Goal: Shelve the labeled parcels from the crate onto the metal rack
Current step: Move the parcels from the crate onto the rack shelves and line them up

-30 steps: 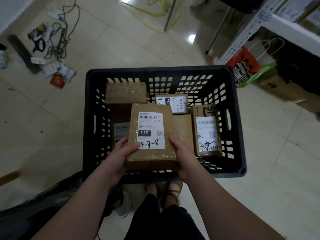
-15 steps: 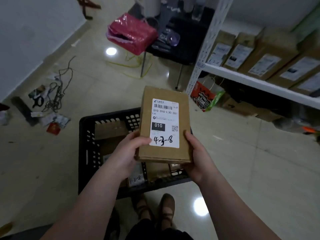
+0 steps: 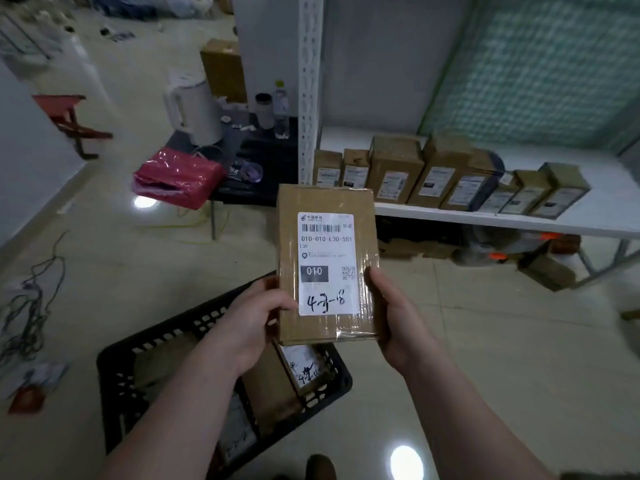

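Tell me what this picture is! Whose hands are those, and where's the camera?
There is no machine here, just a person. The camera sits on the person's head and looks down, so you see their own arms. The left hand and right hand curl their fingers round a brown parcel, one on each side. Its white label has "4-3-8" written by hand. Below, on the floor, stands a black crate with more parcels inside. Ahead is a metal rack, and a row of parcels stands on its white shelf.
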The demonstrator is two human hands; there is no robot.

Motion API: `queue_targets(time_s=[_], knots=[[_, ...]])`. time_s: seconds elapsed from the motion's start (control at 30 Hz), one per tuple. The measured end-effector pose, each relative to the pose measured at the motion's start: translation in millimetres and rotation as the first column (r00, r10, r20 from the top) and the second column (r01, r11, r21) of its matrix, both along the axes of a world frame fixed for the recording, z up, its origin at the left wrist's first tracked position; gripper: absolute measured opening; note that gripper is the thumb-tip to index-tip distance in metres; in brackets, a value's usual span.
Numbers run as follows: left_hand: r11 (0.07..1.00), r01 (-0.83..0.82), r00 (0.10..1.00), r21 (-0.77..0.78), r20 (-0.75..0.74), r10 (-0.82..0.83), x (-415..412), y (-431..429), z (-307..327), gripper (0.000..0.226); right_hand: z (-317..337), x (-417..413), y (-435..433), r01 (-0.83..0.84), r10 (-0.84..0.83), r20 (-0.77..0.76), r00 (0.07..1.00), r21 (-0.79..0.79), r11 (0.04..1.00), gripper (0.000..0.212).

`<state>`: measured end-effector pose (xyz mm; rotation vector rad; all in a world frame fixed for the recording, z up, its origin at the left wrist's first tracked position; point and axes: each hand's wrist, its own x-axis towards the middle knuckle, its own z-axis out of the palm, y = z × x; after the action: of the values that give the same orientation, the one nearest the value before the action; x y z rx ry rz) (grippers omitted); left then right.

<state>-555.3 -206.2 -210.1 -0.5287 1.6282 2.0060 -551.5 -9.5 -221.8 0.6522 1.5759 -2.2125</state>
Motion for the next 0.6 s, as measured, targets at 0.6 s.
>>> queue_targets(time_s=[0.6], knots=[[0.87, 0.476, 0.837, -0.132, -0.235, -0.494, -34.3, 90.7, 56.3, 0.076, 45.2, 43.3, 102.4, 0.235, -0.216, -0.194, 0.957, 0.077, 0.969, 0.06]])
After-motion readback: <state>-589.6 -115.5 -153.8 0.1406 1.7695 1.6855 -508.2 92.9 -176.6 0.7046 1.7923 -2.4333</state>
